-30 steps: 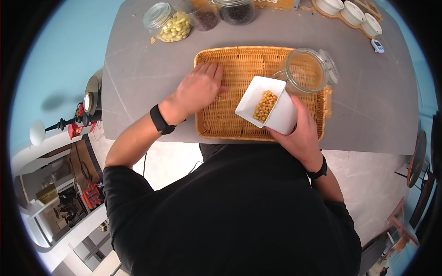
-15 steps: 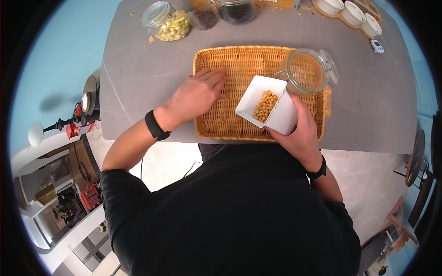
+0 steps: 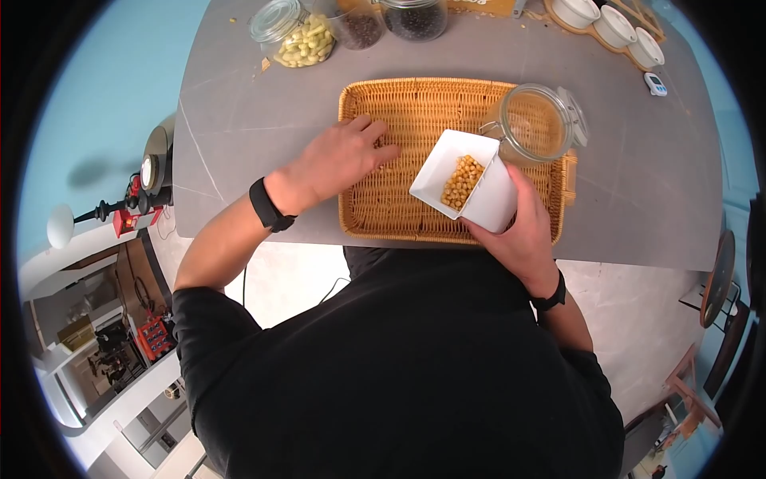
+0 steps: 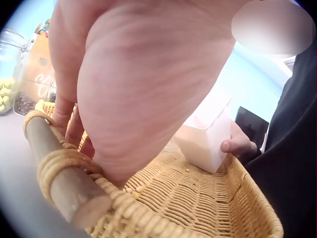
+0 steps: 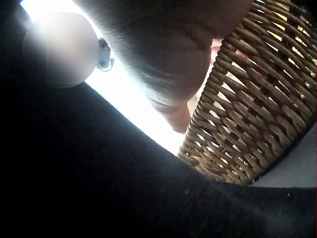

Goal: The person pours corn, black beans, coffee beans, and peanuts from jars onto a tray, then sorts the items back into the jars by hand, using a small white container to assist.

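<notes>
My left hand (image 3: 343, 160) is inside the left end of the wicker basket (image 3: 415, 219), its fingers pointing down to the woven floor and the thumb apart from them. A few small kernels lie below this hand in the left wrist view, near the basket's wall; its fingertips are partly hidden. My right hand (image 3: 523, 235) grips a white square-mouthed container (image 3: 499, 203), tilted toward the left over the basket. Yellow corn kernels (image 3: 461, 182) lie inside the container. Behind it, in the basket's back right corner, is a glass jar (image 3: 533, 124) with its lid swung back.
At the table's back left are a jar of pale yellow pieces (image 3: 306, 44), a container of dark beans (image 3: 357, 30) and a dark-filled jar (image 3: 415, 20). White ramekins (image 3: 614, 28) line a wooden tray at back right, near a small timer (image 3: 655, 85). The basket sits at the table's front edge.
My left hand has shifted slightly within the left end of the basket, and its thumb and fingers have spread apart. The right hand keeps holding the white container tilted in the same place.
</notes>
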A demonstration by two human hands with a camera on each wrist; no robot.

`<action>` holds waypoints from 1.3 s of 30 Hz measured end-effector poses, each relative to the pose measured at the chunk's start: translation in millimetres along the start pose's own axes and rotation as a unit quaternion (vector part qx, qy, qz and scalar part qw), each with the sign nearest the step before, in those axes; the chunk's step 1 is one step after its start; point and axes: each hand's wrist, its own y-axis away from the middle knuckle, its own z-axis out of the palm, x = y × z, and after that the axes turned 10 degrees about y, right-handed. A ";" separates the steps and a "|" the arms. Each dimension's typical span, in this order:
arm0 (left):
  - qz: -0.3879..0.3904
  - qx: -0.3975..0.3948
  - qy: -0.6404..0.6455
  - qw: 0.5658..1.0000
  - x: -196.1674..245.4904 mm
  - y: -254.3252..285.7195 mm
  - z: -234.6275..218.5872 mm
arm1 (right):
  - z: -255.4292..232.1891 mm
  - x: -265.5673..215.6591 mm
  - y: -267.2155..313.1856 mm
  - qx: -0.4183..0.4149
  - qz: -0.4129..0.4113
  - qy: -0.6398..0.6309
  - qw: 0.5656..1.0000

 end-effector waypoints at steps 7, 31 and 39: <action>0.043 -0.011 -0.012 0.999 -16.7 -5.3 1.3 | 0.6 1.5 1.3 0.000 0.001 0.008 1.000; 0.145 0.091 0.180 0.969 70.7 -43.9 -44.1 | 0.6 1.1 0.9 0.013 -0.007 0.006 1.000; 0.063 0.134 0.093 0.985 11.0 -25.3 -42.7 | -1.1 -0.5 0.0 0.012 -0.016 0.012 1.000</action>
